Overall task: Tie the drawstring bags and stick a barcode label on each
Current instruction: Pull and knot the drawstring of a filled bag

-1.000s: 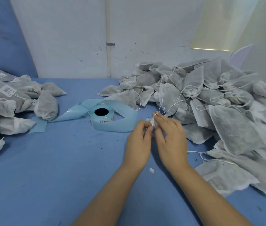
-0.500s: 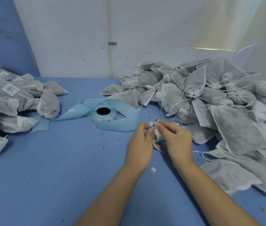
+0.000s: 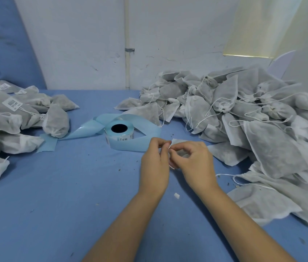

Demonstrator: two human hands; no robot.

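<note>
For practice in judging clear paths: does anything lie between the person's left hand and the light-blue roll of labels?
Between the left hand and the light-blue roll of labels, only that roll's own loose backing strip curls over the blue cloth. Nothing else visible intervenes.

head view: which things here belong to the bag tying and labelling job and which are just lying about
Job: small bag, pinched by left hand and right hand; label roll; unlabelled bag pile; labelled bag pile.
Lying about: white scrap; wall pipe.
</note>
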